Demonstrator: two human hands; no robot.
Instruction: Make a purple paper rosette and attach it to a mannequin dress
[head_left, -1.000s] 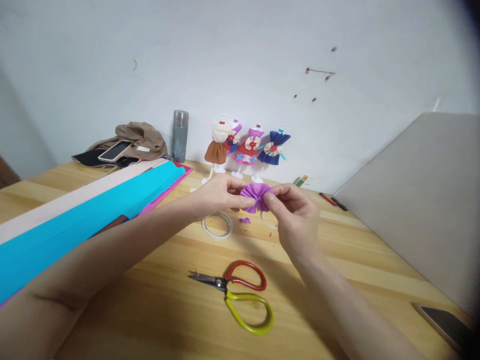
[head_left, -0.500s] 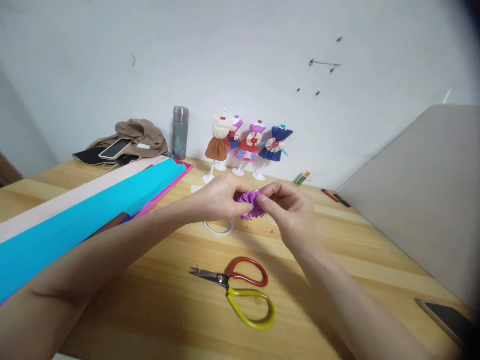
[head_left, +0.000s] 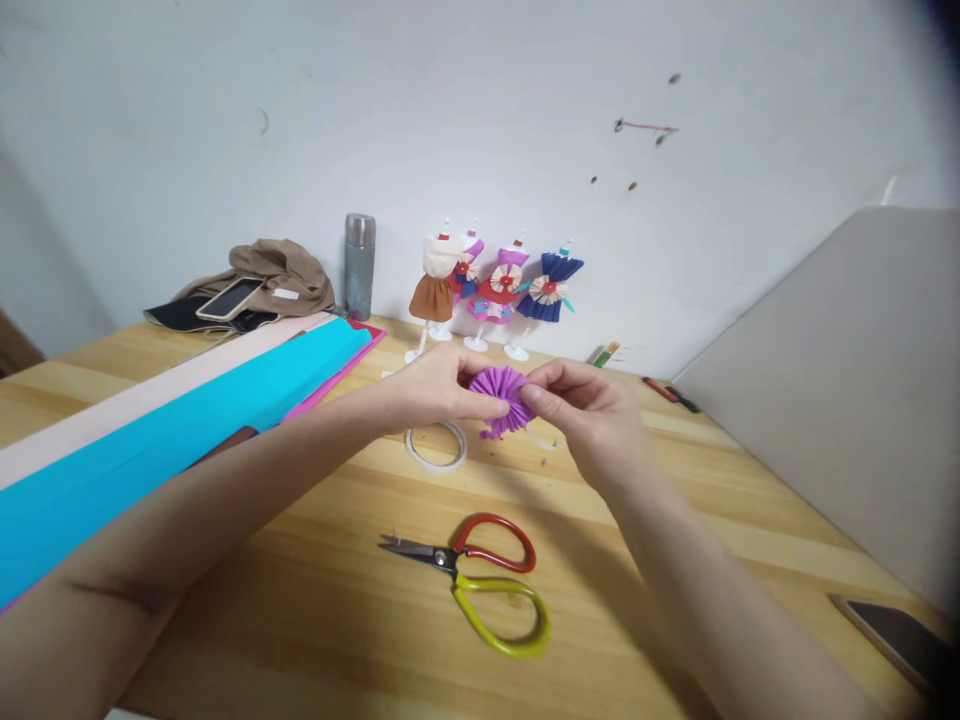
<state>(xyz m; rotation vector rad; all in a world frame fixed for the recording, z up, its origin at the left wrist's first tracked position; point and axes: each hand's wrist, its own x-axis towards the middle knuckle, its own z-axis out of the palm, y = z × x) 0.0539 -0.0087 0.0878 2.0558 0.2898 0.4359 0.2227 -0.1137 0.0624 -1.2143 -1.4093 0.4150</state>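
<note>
Between my hands is a purple pleated rosette [head_left: 501, 398], fanned into a nearly full disc above the table. My left hand [head_left: 442, 385] pinches it from the left, the thumb lying across its pleats toward the centre. On the right edge, my right hand [head_left: 585, 405] grips it between thumb and fingertips. Below the left hand a white roll of tape [head_left: 409, 452] lies flat. Nearer to me rest scissors [head_left: 444, 560] with one red and one yellow handle, blades pointing left.
Small dress stands [head_left: 551, 290] in coloured outfits line the wall beside a flask [head_left: 360, 268]. Long blue and pink sheets [head_left: 187, 440] cover the table's left. A phone [head_left: 889, 635] lies at the right edge; a brown cloth [head_left: 289, 275] sits at the back left.
The purple rosette has opened out from a bunched, tilted shape into a rounder disc facing me. Both hands keep hold of it and have shifted only slightly.
</note>
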